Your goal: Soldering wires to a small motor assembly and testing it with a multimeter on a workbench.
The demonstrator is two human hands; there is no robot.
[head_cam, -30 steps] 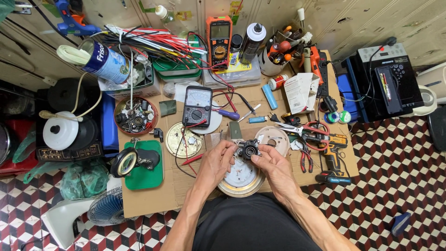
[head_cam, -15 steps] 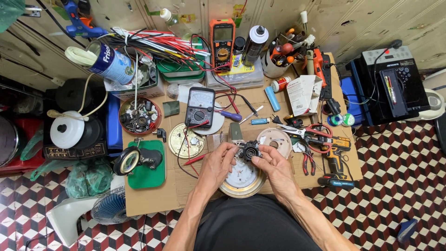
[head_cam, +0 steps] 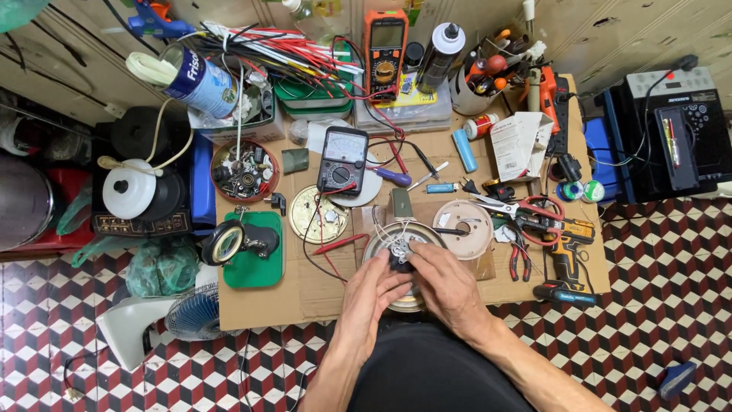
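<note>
Both hands met at the near edge of the desk (head_cam: 320, 294): the left hand (head_cam: 371, 294) and the right hand (head_cam: 444, 281) were closed together around a small dark part (head_cam: 399, 262), held over a round metal plate (head_cam: 396, 236) with loose wires. Judging by the opened casings, disassembly seemed well along, while the part remained in work. Beside the plate lay a pale round cover (head_cam: 467, 227) and a brass-coloured disc (head_cam: 319, 216). Further out, a black meter (head_cam: 342, 159) lay with red probes. A shallow round tray (head_cam: 244, 171) held small metal pieces. At the far edge, a cup (head_cam: 479, 84) held tools, next to an orange meter (head_cam: 385, 49).
</note>
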